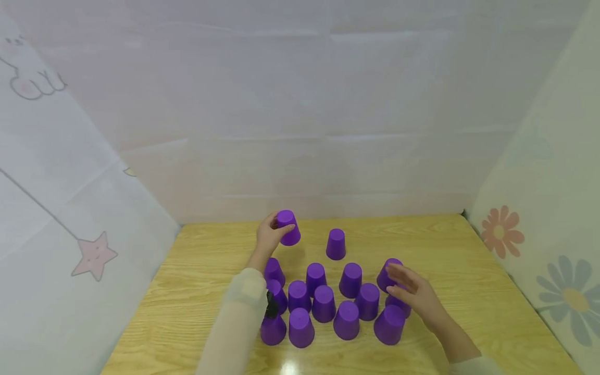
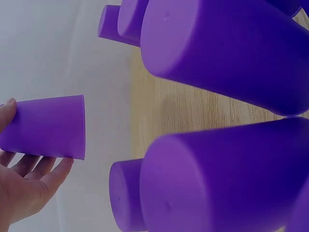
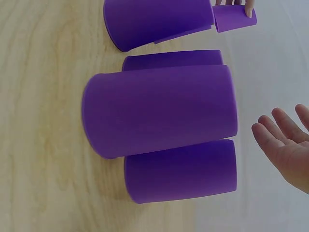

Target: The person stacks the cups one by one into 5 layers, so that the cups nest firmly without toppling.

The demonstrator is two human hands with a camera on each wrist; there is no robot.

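Observation:
My left hand [image 1: 268, 238] grips a purple cup [image 1: 291, 238] by its sides, its thumb across the near side and fingers behind. This cup is upside down, raised over the back left of the table. In the left wrist view the cup [image 2: 48, 128] has its wide rim turned away from the palm, with fingers [image 2: 36, 176] along one side. My right hand [image 1: 419, 297] holds nothing; its fingers are spread and relaxed beside the right-hand cups [image 1: 389, 328]. The right wrist view shows that hand [image 3: 294, 154] apart from the nearest cup [image 3: 159, 111].
Several more upside-down purple cups [image 1: 323, 304] stand close together near the table's front middle. One cup [image 1: 336, 245] stands alone behind them. The wooden table [image 1: 187, 302] meets a pale cloth backdrop [image 1: 328, 156] at the back and printed sheets at both sides.

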